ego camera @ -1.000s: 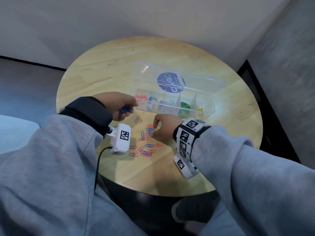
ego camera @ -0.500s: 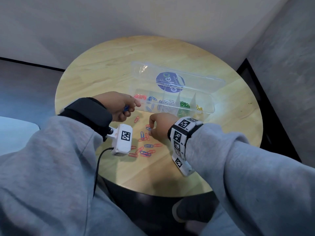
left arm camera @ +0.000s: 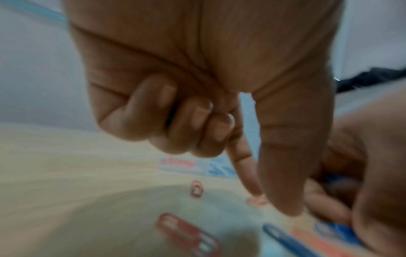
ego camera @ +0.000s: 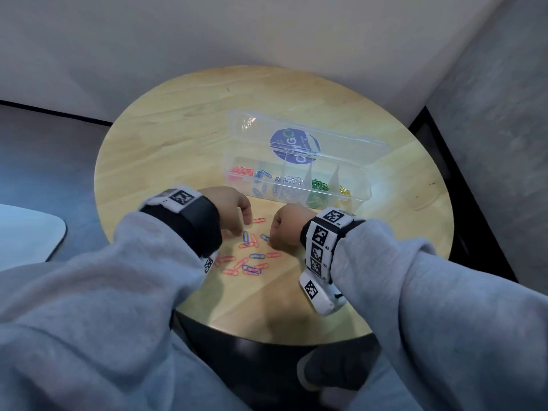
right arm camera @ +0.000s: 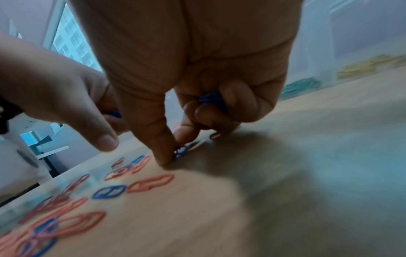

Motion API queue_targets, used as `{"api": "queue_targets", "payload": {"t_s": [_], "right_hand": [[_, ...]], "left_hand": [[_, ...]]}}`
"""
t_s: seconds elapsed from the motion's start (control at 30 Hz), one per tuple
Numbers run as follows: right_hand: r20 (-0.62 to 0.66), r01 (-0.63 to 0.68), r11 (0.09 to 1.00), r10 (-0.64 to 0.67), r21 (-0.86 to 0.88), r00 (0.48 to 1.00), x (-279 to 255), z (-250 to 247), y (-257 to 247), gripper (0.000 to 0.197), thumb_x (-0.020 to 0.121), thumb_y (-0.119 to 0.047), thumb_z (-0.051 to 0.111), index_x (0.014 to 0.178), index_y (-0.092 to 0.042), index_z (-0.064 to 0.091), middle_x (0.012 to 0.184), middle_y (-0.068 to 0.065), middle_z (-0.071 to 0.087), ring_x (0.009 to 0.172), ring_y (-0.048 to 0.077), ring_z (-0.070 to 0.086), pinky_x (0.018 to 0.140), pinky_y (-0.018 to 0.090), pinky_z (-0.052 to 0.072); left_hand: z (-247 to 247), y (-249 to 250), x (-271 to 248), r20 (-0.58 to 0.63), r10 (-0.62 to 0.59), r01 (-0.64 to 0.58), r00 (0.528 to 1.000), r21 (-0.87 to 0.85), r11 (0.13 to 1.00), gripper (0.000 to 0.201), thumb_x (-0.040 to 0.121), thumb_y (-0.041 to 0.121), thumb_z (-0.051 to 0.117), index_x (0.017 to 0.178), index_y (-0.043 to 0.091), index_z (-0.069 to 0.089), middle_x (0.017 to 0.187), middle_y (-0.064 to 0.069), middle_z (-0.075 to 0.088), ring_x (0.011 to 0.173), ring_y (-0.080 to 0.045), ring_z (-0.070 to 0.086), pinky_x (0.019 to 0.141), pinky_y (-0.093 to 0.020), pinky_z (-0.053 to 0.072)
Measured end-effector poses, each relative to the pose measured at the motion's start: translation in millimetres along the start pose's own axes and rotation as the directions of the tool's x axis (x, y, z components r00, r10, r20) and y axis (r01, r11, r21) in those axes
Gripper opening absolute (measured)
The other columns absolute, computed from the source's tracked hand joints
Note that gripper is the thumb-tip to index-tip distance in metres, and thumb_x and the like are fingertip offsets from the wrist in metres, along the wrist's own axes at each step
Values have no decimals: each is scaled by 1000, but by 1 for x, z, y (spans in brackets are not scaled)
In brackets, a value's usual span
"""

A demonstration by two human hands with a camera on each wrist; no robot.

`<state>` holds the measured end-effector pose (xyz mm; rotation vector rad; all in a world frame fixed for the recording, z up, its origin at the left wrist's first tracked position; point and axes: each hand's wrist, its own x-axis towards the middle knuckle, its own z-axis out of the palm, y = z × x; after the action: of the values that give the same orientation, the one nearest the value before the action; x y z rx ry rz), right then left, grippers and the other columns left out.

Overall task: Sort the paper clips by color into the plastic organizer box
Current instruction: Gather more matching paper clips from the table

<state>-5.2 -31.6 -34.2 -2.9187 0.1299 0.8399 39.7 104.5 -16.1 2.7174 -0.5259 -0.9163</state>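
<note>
Two hands down among the clips

Right hand [right arm camera: 197,73] curls round blue clips [right arm camera: 211,100], thumb and finger pinching another [right arm camera: 181,152] on the round wooden table [ego camera: 178,129]. Left hand [ego camera: 228,209]: three fingers curled; what they hold is hidden. Red and blue clips [ego camera: 249,259] lie near; organizer box [ego camera: 296,179] sits beyond, lid open. Wrist views blur.

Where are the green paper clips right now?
In the head view, the green paper clips lie in the clear plastic organizer box, fourth compartment from its left end, between the silver clips and yellow clips.
</note>
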Motion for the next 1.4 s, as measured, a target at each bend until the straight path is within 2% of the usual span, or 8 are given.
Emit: {"api": "queue_targets", "payload": {"t_s": [0.23,0.37,0.5,0.67,0.83,0.97,1.1,1.4], "right_hand": [[-38,32,979,-24,201,999,-11,0,7,9,83,-21,65,89,-18,58,73,-5,50,80,16,50,63,23,39],[-20,51,995,-49,85,999,-10,1,1,22,87,-19,55,104,-12,67,100,3,65,83,19,54,70,26,43],[20,41,997,-42,70,999,-8,2,1,11,84,-19,56,86,-12,64,91,6,64,77,20,53,66,28,46],[34,38,995,-41,88,999,-7,3,5,4,83,-18,58,81,-15,56,84,3,54,76,18,50,66,25,42],[52,-3,953,-13,304,999,-11,0,16,5,79,-17,65,82,-13,66,82,4,60,76,19,53,71,29,50],[130,-65,663,-49,746,990,-15,3,32,22,78,-2,62,59,-10,54,65,13,61,53,21,46,51,26,38],[176,-136,292,-116,947,978,-13,7,43,25,89,6,47,71,-11,48,58,9,42,45,14,36,41,19,26],[269,-271,-18,-82,962,960,-21,12,52,24,86,-5,28,70,-10,45,62,4,39,51,14,39,47,20,29]], "left_hand": [[12,11,7,52,100,-109,994,231,967,15,77,21,72,82,25,58,66,11,46,70,-12,46,50,-21,28],[14,9,10,39,75,-83,996,266,961,18,80,22,69,71,25,53,64,11,45,56,-4,39,49,-20,27],[19,3,10,4,37,-36,999,240,970,22,81,20,62,62,23,50,65,10,49,69,-14,49,51,-21,32],[10,-6,2,47,-8,6,999,47,999,12,73,17,63,63,20,58,61,9,56,62,-11,51,58,-20,40],[-13,-19,-1,98,47,-7,994,-375,927,27,75,4,69,58,16,52,60,-2,53,42,-12,38,48,-20,27],[-18,-23,-2,65,64,-3,996,-673,739,34,80,-11,57,59,13,48,60,-5,45,43,-12,31,41,-17,25],[-20,-16,-5,124,34,76,992,-780,622,30,86,-9,43,75,14,59,54,-2,47,36,-5,37,34,-11,28],[-7,-8,-8,216,-73,207,974,-704,680,28,84,-1,30,63,8,47,59,-5,45,47,-14,42,29,-11,26]]}}
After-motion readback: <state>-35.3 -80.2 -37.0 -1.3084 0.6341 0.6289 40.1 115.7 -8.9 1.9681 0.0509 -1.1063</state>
